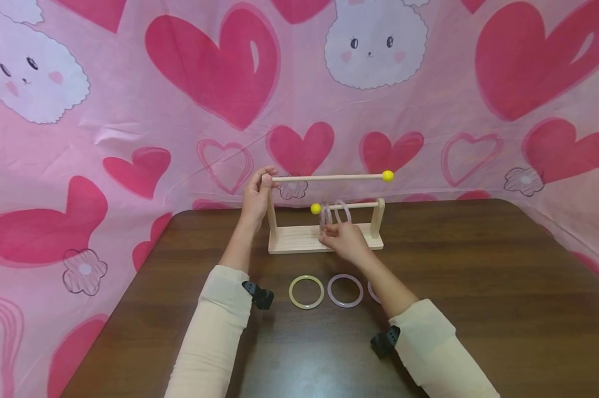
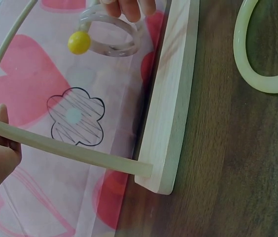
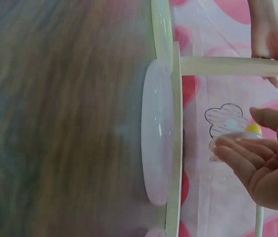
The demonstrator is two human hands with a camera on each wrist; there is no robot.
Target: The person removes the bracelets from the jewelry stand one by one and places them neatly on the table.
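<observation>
A pale wooden stand (image 1: 299,239) has two uprights, each bearing a horizontal rod tipped with a yellow ball. My left hand (image 1: 256,200) grips the top of its taller left post, thumb in front and fingers behind. Clear rings (image 1: 322,219) hang on the lower rod close to its yellow ball (image 1: 316,209), and another ring (image 1: 348,211) hangs farther right. At these rings is my right hand (image 1: 346,241); in the right wrist view its thumb stands apart from the extended fingers (image 3: 237,155), which touch a clear ring. No rings hang on the upper rod (image 1: 329,178).
On the dark wooden table (image 1: 458,287), in front of the stand, lie a yellow ring (image 1: 306,307) and a lilac ring (image 1: 346,305). A third ring (image 1: 371,289) is partly hidden by my right forearm. Behind the table hangs a pink cloth (image 1: 429,105) with hearts.
</observation>
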